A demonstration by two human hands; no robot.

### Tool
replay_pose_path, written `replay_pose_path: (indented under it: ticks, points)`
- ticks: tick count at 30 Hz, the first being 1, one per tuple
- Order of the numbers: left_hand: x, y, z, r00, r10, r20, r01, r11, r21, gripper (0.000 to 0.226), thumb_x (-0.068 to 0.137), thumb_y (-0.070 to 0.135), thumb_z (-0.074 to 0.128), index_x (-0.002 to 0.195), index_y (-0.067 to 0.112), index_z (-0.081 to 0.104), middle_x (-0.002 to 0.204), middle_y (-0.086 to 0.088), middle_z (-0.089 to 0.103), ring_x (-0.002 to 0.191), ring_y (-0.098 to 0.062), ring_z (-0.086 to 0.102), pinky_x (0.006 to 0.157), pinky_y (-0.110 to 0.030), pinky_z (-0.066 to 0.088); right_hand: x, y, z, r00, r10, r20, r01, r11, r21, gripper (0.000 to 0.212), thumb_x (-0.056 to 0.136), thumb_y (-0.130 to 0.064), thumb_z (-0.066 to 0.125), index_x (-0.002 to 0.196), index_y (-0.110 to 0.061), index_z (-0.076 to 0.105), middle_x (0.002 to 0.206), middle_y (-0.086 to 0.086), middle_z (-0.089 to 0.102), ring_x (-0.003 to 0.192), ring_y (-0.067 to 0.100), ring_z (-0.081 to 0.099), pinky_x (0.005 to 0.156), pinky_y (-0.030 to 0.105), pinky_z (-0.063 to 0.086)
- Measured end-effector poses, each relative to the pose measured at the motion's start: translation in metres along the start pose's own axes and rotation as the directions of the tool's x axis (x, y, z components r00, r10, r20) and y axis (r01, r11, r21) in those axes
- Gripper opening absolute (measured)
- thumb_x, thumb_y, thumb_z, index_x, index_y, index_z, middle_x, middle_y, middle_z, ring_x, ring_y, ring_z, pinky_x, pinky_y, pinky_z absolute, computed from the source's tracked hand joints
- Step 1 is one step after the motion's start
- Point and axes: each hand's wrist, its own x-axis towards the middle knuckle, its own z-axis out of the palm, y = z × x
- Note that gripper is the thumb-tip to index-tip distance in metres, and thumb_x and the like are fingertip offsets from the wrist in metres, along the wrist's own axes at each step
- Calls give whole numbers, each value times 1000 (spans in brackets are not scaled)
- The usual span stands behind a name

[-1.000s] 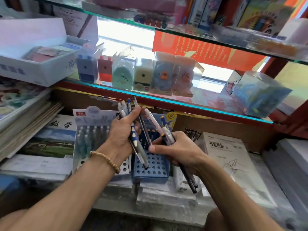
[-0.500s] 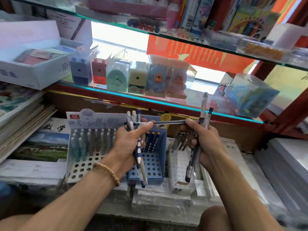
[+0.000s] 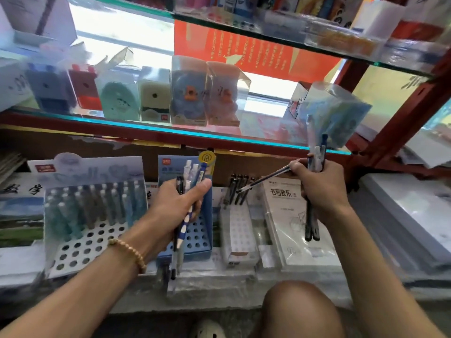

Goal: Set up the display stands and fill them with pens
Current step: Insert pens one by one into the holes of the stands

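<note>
Blue display stand [image 3: 195, 237] sits mid-ledge, half hidden behind the left hand [image 3: 178, 203], which grips a bunch of pens [image 3: 188, 191]. Right hand [image 3: 319, 184] clutches more upright pens and pinches a single dark pen [image 3: 263, 180] pointing left over the white stand [image 3: 238, 230]. The half-filled pale stand [image 3: 92, 211] is toward the ledge's left end.

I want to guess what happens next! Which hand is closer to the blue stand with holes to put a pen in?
Probably the left hand: it grips a bundle of pens right over the blue perforated cardboard stand. The right hand is off to the side.
</note>
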Motion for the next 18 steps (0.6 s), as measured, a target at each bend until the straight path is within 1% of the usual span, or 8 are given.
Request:
replay_pose_path:
  ticks: [3,5,7,9,10,13,15,18]
  points:
    - [4,-3,6,1000,-5,11,5,1000,5,23,93,29,65,82,10,56,57,-3,48,46,-13,41,46,-24,35,6,17,10,999,-50,11,51,986,-159,19,85,-20,74,74,-5,70,66,11,64,55,16,51,56,39,48]
    - [6,-5,9,1000,-1,16,1,1000,-3,23,92,28,65,80,11,55,57,-2,48,45,-12,40,44,-22,36,9,23,17,997,-67,26,71,971,-229,21,84,-22,74,73,-5,69,67,14,65,55,18,52,58,44,53]
    - [8,-7,11,1000,2,14,-2,1000,1,22,92,27,65,81,12,55,57,-2,48,44,-11,40,44,-22,36,10,26,24,995,-77,64,91,959,-269,24,85,-21,73,67,-8,64,63,12,60,53,17,51,55,37,50]
    - [9,-11,13,1000,3,7,-3,1000,12,20,93,26,65,80,13,56,56,-1,48,44,-11,40,44,-22,36,8,28,30,991,-82,108,112,945,-307,34,87,-18,71,58,-16,53,58,2,51,50,11,45,46,14,39]
    - [9,-12,14,1000,1,6,-1,1000,14,20,93,25,65,80,13,56,56,-1,48,44,-11,40,43,-22,35,5,29,33,989,-79,127,117,939,-323,38,89,-18,70,57,-19,49,57,-2,48,49,8,43,43,9,34]
    - [8,-15,17,1000,-8,1,8,1000,27,19,93,23,65,80,12,57,55,0,48,44,-12,40,43,-22,35,3,36,38,986,-60,154,108,939,-327,39,91,-19,69,59,-23,46,59,-4,46,50,6,43,43,9,33]
    - [8,-15,18,1000,-11,-7,11,999,34,18,93,23,65,81,12,58,54,0,47,44,-12,40,43,-22,35,4,38,40,986,-61,153,109,939,-327,35,91,-22,69,62,-23,50,61,-4,49,52,6,46,47,12,32]
    - [10,-16,18,1000,-12,-6,13,999,45,19,93,23,65,81,11,57,55,-1,48,44,-12,41,43,-22,36,5,37,45,983,-79,168,128,943,-308,32,91,-22,70,64,-23,52,63,-4,51,55,7,48,53,19,36]
